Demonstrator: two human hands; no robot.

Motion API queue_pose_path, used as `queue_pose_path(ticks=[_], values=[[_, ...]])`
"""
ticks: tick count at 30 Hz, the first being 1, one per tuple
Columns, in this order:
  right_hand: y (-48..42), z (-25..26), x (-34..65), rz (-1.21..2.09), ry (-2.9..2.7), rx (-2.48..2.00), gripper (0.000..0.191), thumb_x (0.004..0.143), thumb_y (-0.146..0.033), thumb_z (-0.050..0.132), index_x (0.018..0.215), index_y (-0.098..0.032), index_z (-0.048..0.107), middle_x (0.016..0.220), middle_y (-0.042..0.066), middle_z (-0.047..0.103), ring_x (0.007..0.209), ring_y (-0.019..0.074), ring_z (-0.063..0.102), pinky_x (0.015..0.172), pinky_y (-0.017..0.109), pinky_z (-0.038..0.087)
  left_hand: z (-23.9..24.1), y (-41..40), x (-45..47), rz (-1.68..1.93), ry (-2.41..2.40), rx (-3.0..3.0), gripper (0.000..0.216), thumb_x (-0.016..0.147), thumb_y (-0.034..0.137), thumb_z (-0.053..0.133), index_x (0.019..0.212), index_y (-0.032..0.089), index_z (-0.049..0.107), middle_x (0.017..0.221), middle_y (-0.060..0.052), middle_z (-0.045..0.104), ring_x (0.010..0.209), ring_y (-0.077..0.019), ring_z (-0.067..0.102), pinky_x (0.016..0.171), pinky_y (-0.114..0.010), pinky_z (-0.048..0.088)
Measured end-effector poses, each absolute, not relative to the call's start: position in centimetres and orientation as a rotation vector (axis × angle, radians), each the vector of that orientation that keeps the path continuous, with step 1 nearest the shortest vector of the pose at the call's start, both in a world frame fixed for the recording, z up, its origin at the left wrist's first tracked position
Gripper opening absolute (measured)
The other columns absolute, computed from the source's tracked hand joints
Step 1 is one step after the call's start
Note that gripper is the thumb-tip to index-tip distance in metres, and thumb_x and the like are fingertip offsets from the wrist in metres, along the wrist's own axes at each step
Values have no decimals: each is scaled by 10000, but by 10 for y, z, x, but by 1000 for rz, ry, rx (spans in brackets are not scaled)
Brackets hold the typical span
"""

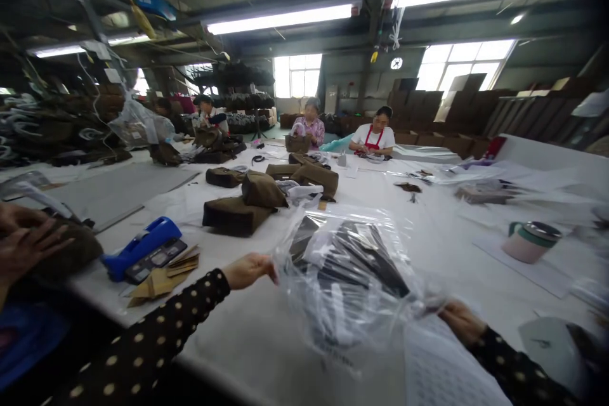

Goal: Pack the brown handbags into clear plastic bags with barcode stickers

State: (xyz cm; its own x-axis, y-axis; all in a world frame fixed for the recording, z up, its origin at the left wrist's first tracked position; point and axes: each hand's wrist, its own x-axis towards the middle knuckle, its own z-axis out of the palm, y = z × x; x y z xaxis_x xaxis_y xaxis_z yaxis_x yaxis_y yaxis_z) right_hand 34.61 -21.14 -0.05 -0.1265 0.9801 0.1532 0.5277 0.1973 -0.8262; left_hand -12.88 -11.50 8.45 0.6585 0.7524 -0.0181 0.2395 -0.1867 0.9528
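Observation:
Between my hands a clear plastic bag (pixel 347 323) is held up over the near table edge. Inside it lies a dark handbag (pixel 361 260) with pale wrapping around part of it. My left hand (pixel 251 269) pinches the plastic bag at its left side. At the opposite side my right hand (pixel 459 319) is closed on a gathered part of the plastic; its fingertips are partly hidden. Just beyond the plastic bag, several brown-olive bags (pixel 264 190) lie in a loose group. A printed sheet (pixel 442 368) rests on the table below my right hand.
A blue tape dispenser (pixel 147 244) and brown card pieces (pixel 164 279) lie on the left. A lidded cup (pixel 530 242) stands on the right. At far left a co-worker's hands (pixel 28 241) rest on a brown item. Two people sit across the white table (pixel 371 184).

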Motion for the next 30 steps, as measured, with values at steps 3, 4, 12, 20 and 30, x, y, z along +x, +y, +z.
queue_pose_path(ticks=[3, 4, 12, 20, 30], values=[[-241, -52, 319, 985, -1860, -1395, 605, 747, -715, 344, 620, -200, 634, 652, 64, 651, 696, 233, 618, 818, 418, 469, 28, -151, -129, 319, 829, 1868, 392, 814, 521, 464, 697, 218, 683, 756, 11, 704, 792, -152, 620, 1036, -359, 250], [-247, -64, 312, 991, -1884, -1412, 610, 761, -710, 318, 598, -201, 614, 623, 52, 633, 671, 221, 606, 813, 409, 464, 16, -160, -130, 254, 832, 1892, 347, 825, 483, 464, 729, 233, 684, 774, 22, 705, 800, -147, 619, 1035, -349, 252], [-268, -86, 305, 1037, -1845, -1470, 574, 818, -655, 251, 629, -192, 533, 598, 10, 560, 596, 171, 534, 589, 281, 438, 66, -154, -105, 263, 867, 2308, 388, 664, 58, 459, 965, 238, 626, 1097, 0, 626, 1041, -164, 546, 955, -280, 376], [-281, -96, 306, 1008, -1731, -1427, 525, 827, -612, 319, 780, -192, 629, 800, 75, 685, 757, 230, 633, 694, 328, 483, 20, -128, 48, 609, 1366, 2758, 609, 637, 85, 557, 1218, 249, 477, 1402, -96, 331, 1302, -342, 203, 1031, -609, 63], [-304, -95, 320, 1039, -1712, -1360, 473, 792, -571, 439, 906, -189, 693, 1015, 128, 662, 953, 270, 616, 844, 404, 476, 33, -138, -34, 720, 989, 2831, 300, 850, 239, 460, 1130, 182, 552, 1253, -100, 515, 1239, -226, 367, 1065, -427, 234]])
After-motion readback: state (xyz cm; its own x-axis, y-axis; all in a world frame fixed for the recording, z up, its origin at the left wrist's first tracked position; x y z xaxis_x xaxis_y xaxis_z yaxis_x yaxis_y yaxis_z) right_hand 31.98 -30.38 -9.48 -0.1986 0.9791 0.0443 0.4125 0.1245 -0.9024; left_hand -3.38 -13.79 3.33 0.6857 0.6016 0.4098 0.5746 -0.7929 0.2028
